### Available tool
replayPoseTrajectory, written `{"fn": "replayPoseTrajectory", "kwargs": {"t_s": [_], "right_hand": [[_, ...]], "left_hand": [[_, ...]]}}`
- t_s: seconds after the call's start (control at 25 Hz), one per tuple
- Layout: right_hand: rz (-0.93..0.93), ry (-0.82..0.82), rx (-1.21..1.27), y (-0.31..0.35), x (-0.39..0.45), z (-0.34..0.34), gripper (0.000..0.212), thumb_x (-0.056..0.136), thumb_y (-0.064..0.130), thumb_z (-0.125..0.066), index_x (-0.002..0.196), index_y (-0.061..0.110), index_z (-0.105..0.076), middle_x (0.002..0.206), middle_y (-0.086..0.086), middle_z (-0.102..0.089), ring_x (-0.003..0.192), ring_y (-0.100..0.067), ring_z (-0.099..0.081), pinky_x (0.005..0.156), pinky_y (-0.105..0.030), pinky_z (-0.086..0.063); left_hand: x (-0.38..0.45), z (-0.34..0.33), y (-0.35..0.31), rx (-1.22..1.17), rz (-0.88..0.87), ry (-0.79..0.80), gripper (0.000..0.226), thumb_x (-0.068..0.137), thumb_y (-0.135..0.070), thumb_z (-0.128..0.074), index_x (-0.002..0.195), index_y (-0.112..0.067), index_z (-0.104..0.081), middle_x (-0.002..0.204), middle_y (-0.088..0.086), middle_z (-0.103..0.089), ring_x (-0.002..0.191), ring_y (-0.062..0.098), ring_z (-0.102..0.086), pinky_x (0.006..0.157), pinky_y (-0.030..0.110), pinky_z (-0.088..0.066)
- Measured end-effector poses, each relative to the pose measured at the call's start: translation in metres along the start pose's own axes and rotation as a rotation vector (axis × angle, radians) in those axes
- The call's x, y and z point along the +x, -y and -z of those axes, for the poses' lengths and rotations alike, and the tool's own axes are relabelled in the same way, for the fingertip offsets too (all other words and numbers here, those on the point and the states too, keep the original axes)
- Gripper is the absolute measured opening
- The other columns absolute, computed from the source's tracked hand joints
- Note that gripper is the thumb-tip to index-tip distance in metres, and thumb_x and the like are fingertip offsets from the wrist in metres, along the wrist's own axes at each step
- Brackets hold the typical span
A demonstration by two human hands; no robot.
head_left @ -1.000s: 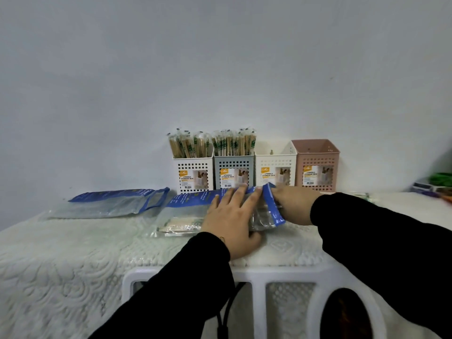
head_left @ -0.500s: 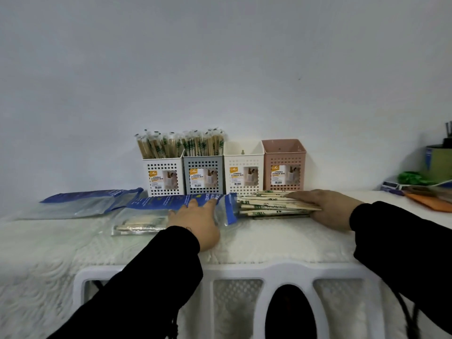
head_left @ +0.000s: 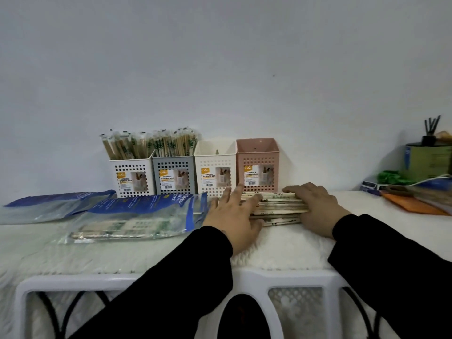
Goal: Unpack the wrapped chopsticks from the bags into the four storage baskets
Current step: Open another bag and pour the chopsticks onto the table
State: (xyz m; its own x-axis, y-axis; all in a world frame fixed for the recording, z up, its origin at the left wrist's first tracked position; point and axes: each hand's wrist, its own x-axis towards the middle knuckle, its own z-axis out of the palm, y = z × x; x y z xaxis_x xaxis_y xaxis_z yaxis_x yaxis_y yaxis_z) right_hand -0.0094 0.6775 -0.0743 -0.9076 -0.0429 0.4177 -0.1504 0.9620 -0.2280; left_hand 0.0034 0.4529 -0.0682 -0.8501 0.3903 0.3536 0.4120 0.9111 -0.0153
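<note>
Four storage baskets stand in a row at the wall: a white basket point(head_left: 132, 178) and a grey basket point(head_left: 174, 176), both packed with upright wrapped chopsticks point(head_left: 149, 145), then a second white basket point(head_left: 215, 165) and a pink basket point(head_left: 256, 155) with no chopsticks showing. A loose pile of wrapped chopsticks point(head_left: 278, 209) lies on the table before the pink basket. My left hand point(head_left: 232, 216) touches the pile's left end with straight, spread fingers. My right hand point(head_left: 315, 206) curls over its right end. A blue-topped bag point(head_left: 137, 216) with some chopsticks inside lies left of my left hand.
A second, flat blue-topped bag point(head_left: 49, 206) lies at the far left. At the right edge sit a green tin point(head_left: 428, 160), a diffuser with dark sticks point(head_left: 430, 133), green wrapping point(head_left: 389, 177) and an orange sheet point(head_left: 411, 204). A white plastic chair back point(head_left: 244, 277) stands before the table.
My left hand has left the bag and moved right to the pile's left end. My right hand, flat on the pile before, now curls over its right end.
</note>
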Motion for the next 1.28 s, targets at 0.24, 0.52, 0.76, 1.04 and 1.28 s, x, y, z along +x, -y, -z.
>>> {"fn": "replayPoseTrajectory", "kwargs": {"t_s": [0.24,0.52,0.76,1.04,1.28], "right_hand": [[-0.468,-0.239,0.21,-0.022,0.002,0.014,0.04,0.082,0.029,-0.053,0.122,0.027,-0.05,0.127,-0.002,-0.054,0.12,-0.028,-0.045,0.102,-0.042,-0.034],[-0.448,0.011,0.392,-0.027,0.003,0.004,0.073,0.09,0.065,-0.035,0.147,0.02,-0.03,0.147,-0.015,-0.041,0.133,-0.03,-0.04,0.108,-0.04,-0.03],[-0.119,0.059,0.38,-0.013,-0.005,0.003,0.058,0.094,0.051,-0.045,0.147,0.034,-0.031,0.155,-0.003,-0.03,0.142,-0.019,-0.028,0.114,-0.03,-0.021],[-0.119,0.044,-0.073,-0.007,-0.004,0.003,0.056,0.091,0.066,-0.028,0.143,0.046,-0.033,0.158,0.007,-0.021,0.148,-0.027,-0.008,0.116,-0.054,-0.007],[0.267,-0.051,0.058,0.1,-0.001,0.006,0.027,0.095,0.024,-0.053,0.117,0.021,-0.068,0.132,0.001,-0.057,0.126,-0.019,-0.047,0.105,-0.026,-0.031]], "left_hand": [[0.029,-0.015,-0.001,-0.016,0.117,0.205,0.059,0.096,-0.063,-0.022,0.15,-0.048,-0.005,0.163,0.008,0.0,0.148,0.039,0.002,0.116,0.06,-0.005],[0.026,-0.015,0.003,-0.287,0.356,0.176,0.105,0.073,-0.082,-0.049,0.154,-0.033,-0.005,0.162,0.009,-0.003,0.148,0.032,-0.013,0.116,0.051,-0.023],[0.028,-0.021,0.0,-0.303,0.272,0.208,0.103,0.073,-0.086,-0.043,0.153,-0.036,-0.003,0.163,0.006,0.006,0.149,0.032,-0.009,0.116,0.055,-0.023],[-0.003,0.015,0.005,-0.226,0.015,-0.133,0.074,0.088,-0.065,-0.047,0.15,-0.031,-0.023,0.162,-0.001,-0.009,0.148,0.022,-0.011,0.117,0.045,-0.017],[-0.045,0.049,0.128,-0.254,0.089,-0.238,0.069,0.083,-0.068,-0.051,0.137,-0.026,-0.048,0.151,0.0,-0.032,0.138,0.017,-0.031,0.113,0.035,-0.028]]}}
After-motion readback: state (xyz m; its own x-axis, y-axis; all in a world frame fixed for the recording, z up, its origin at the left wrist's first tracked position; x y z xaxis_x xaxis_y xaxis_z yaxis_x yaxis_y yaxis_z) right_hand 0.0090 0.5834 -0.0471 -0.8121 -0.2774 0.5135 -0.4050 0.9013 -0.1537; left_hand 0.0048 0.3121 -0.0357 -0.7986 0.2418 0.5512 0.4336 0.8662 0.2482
